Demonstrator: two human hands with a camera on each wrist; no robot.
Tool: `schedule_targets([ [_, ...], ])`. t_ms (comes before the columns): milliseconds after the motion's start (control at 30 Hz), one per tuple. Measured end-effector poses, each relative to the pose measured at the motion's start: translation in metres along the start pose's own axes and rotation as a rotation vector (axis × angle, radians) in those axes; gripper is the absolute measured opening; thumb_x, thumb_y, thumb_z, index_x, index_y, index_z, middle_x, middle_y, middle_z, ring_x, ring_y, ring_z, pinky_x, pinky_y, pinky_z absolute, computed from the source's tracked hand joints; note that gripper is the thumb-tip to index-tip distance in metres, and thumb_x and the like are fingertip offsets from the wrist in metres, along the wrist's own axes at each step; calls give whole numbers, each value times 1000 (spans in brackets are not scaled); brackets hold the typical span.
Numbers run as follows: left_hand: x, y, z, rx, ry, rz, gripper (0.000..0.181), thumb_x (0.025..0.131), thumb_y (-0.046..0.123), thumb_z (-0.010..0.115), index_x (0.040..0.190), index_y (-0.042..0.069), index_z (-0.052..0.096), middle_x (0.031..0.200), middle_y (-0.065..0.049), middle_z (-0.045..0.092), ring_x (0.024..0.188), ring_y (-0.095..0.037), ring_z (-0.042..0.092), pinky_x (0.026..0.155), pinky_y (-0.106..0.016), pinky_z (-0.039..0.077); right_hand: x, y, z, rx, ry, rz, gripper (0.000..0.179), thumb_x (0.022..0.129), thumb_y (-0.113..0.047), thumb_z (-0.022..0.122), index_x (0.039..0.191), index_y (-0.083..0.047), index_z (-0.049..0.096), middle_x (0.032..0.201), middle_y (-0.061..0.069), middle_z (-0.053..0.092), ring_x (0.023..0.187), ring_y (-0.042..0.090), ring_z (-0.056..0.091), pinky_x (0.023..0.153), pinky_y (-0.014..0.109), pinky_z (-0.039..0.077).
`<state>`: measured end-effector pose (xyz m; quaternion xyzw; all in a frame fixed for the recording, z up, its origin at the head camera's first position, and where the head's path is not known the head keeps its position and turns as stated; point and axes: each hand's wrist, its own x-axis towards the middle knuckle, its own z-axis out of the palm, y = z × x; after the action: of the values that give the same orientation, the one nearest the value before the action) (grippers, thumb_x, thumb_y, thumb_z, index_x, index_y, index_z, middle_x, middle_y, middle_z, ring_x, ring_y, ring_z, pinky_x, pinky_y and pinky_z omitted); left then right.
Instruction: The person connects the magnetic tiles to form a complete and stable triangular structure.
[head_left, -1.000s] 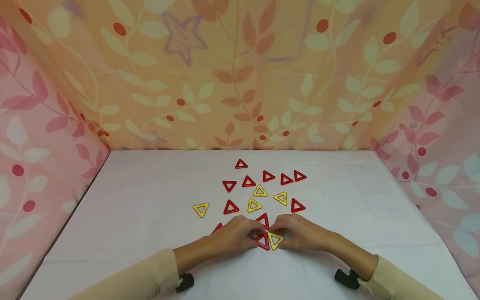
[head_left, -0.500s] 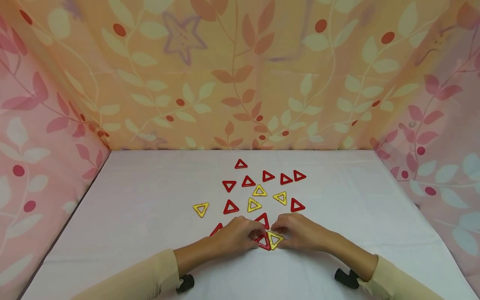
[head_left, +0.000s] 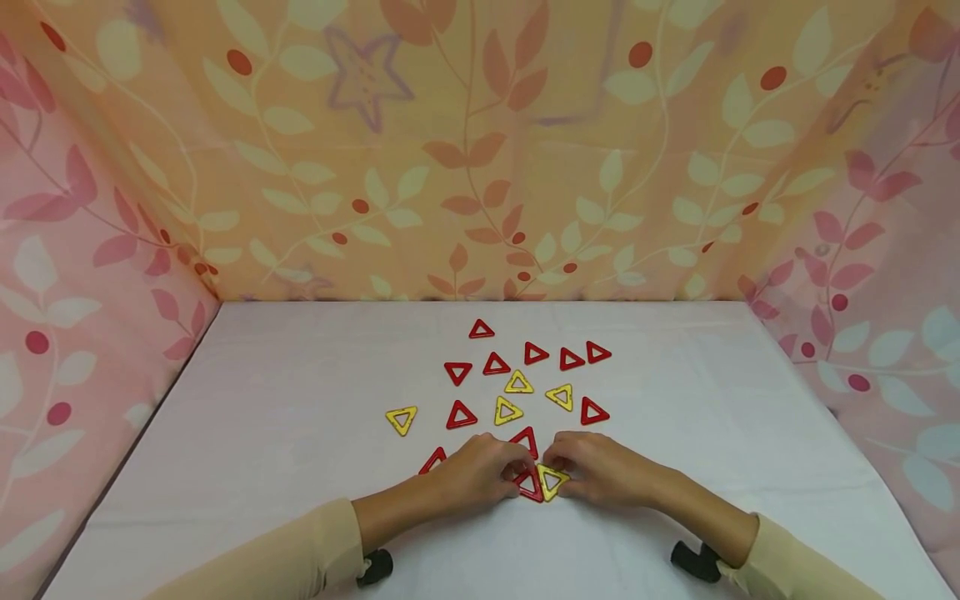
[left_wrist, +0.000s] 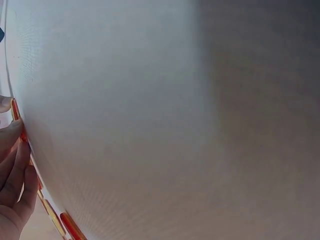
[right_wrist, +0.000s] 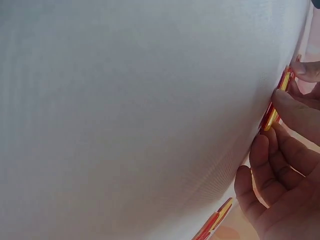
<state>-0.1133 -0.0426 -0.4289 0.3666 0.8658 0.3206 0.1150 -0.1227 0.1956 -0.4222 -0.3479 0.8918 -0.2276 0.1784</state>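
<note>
Near the front middle of the table, my left hand (head_left: 480,471) pinches a red triangle tile (head_left: 531,485) between thumb and fingers. My right hand (head_left: 603,467) pinches a yellow triangle tile (head_left: 552,482) by its right side. The two hollow tiles lie edge to edge, touching along one side. Just behind them is another red triangle (head_left: 527,442), partly hidden by the left fingers. In the right wrist view the thumb and fingers of the right hand (right_wrist: 285,165) grip the yellow tile (right_wrist: 276,107) close to the tabletop.
Several red triangles, such as one at the right (head_left: 594,411), lie scattered behind the hands among several yellow ones (head_left: 508,410). A lone yellow triangle (head_left: 402,420) lies to the left. A red triangle (head_left: 433,460) is partly covered by the left wrist. Patterned cloth walls (head_left: 465,167) surround the white table (head_left: 285,400).
Both hands keep hold of their tiles. The joined red and yellow pair has shifted very slightly to the right. The other tiles lie as before.
</note>
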Motion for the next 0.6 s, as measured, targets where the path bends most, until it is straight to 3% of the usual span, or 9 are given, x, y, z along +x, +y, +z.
schedule_targets([
  [233, 1, 2, 0, -24, -10, -41, 34, 83, 10, 81, 115, 11, 69, 97, 6, 74, 87, 0, 66, 78, -12, 50, -2, 1, -1, 0, -7, -6, 30, 86, -22, 79, 113, -16, 69, 101, -15, 61, 90, 2, 56, 84, 26, 52],
  [600, 0, 3, 2, -80, -11, -94, 50, 82, 10, 82, 125, 13, 58, 103, 3, 74, 88, 0, 68, 77, -12, 51, -1, 0, -4, 140, 14, -96, 32, 88, -22, 77, 117, -11, 72, 105, -10, 71, 93, 3, 63, 85, 26, 54],
])
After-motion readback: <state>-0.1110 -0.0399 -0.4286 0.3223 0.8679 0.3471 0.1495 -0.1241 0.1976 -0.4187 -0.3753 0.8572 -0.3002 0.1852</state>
